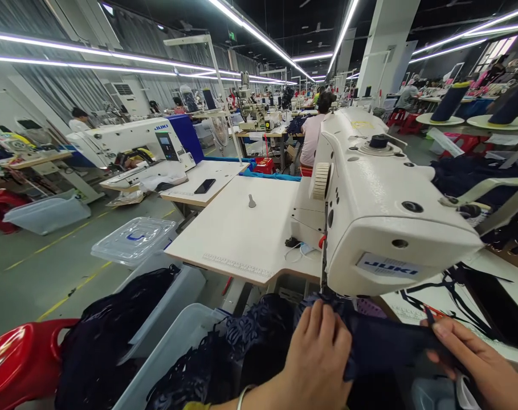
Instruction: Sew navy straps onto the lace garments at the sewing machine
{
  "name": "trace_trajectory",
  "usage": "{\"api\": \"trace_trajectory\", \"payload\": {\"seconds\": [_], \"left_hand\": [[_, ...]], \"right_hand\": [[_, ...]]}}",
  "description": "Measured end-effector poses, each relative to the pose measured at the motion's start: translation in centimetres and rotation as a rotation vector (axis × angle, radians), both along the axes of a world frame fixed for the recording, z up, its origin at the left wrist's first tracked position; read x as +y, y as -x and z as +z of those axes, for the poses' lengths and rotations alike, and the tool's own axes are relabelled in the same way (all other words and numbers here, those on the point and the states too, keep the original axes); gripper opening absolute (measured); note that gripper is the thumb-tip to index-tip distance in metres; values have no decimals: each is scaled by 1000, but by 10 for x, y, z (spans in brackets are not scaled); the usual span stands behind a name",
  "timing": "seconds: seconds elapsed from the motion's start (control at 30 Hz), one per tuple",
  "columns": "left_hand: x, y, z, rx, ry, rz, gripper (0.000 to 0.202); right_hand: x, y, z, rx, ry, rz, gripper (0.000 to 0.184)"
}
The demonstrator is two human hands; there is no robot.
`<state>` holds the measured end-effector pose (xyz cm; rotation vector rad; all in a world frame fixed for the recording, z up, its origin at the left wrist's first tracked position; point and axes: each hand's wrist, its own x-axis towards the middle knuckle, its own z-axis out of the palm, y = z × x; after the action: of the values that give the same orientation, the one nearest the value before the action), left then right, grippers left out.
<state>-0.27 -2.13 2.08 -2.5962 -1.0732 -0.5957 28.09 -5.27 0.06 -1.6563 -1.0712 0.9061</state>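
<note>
A white JUKI sewing machine (382, 216) stands on a cream table (241, 228) in front of me. Below its head lies a piece of dark navy fabric (382, 341). My left hand (314, 353) lies on the fabric's left part, fingers together and pressed down on it. My right hand (481, 359) grips the fabric's right end between thumb and fingers. Dark lace pieces (233, 347) spill from under my left hand into a bin.
Clear plastic bins (173, 336) of dark lace sit at lower left, beside a red stool (19, 359). A phone (204, 185) lies on the neighbouring table. Thread cones (451, 101) stand at right. A person in a pink top (312, 136) sits ahead; other workers sit further off.
</note>
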Motion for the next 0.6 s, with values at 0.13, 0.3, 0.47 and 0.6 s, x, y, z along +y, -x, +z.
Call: {"api": "trace_trajectory", "payload": {"seconds": [0.13,0.3,0.47,0.6], "left_hand": [[9,17,-11,-110,-134,198,32],[21,23,-13,98,-189,-199,39],[28,22,-16,101,-136,-209,37],[28,23,-20,50,-98,-202,37]], "right_hand": [[17,52,11,299,34,90,36],[38,100,6,9,-129,162,30],[39,96,6,-292,-164,248,22],[31,86,8,-352,-187,291,22]]}}
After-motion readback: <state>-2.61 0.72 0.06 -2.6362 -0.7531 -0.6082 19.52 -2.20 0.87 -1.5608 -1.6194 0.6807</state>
